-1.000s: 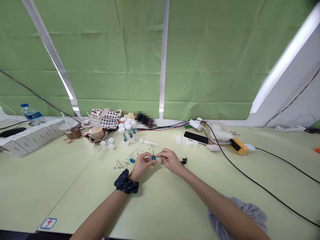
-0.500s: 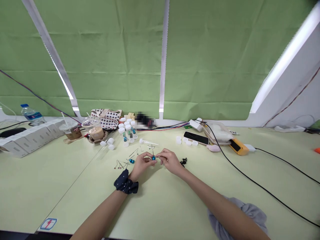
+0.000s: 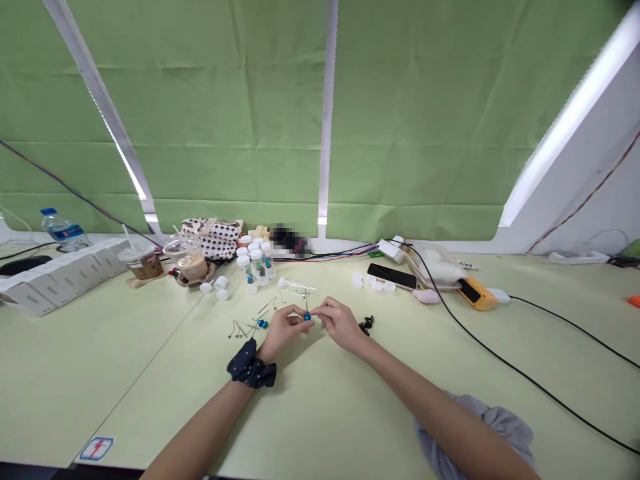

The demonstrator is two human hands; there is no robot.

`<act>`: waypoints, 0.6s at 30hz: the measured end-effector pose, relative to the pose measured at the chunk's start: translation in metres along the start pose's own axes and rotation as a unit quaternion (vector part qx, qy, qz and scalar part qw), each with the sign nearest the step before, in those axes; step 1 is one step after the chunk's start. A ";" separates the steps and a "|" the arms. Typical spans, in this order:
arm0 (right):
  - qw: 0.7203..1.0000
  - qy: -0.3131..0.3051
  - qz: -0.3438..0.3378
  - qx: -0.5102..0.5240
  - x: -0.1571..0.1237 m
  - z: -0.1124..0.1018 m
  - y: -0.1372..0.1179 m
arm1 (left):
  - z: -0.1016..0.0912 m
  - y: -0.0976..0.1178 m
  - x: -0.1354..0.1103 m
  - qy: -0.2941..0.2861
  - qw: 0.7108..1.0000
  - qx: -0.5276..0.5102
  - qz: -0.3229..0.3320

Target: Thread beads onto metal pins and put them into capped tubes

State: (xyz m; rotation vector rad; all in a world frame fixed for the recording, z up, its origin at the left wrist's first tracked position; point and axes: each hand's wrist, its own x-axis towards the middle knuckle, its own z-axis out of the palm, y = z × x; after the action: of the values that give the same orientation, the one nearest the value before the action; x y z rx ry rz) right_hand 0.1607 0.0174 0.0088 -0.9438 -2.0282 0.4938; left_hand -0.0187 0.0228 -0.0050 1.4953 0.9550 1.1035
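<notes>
Between thumb and fingers, my left hand (image 3: pixel 284 331) pinches a small shiny blue ball-like piece (image 3: pixel 307 317). A thin metal rod (image 3: pixel 307 299) stands upright out of it. Close on the right, my right hand (image 3: pixel 342 323) has its fingers drawn together, the tips at the blue piece. Anything in that pinch is too small to make out. More blue pieces (image 3: pixel 263 324) lie left of my left hand, among several thin bent metal rods (image 3: pixel 239 329). Small black parts (image 3: pixel 368 324) lie just past my right hand.
Behind my hands lies a clear tube (image 3: pixel 299 285), with capped tubes (image 3: pixel 257 261) standing farther back. White caps (image 3: pixel 377 285) and a phone (image 3: pixel 393 276) lie to the right. Drink cups (image 3: pixel 192 265) stand left. A black cable (image 3: pixel 480 347) crosses the table (image 3: pixel 320 420) at right.
Both hands stay almost in place around the blue piece. Only a slight shift of the right fingertips shows.
</notes>
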 end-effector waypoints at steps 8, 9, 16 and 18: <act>0.995 0.010 0.052 0.083 0.003 0.002 0.003 | -0.001 -0.002 0.000 0.020 1.000 -0.009 0.017; 0.993 0.010 0.061 0.096 0.003 0.002 0.003 | -0.001 -0.002 0.000 0.023 0.999 -0.010 0.020; 0.996 0.013 0.068 0.061 0.002 0.000 -0.002 | 0.001 -0.004 0.001 0.027 0.999 0.006 0.047; 0.998 0.028 0.049 0.029 0.002 -0.001 -0.004 | 0.002 -0.003 0.000 0.029 0.998 0.012 0.053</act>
State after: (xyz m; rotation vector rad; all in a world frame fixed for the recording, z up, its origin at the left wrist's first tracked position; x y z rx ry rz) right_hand 0.1586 0.0167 0.0126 -1.0152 -1.9143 0.5695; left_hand -0.0165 0.0227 -0.0081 1.5563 0.9390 1.2210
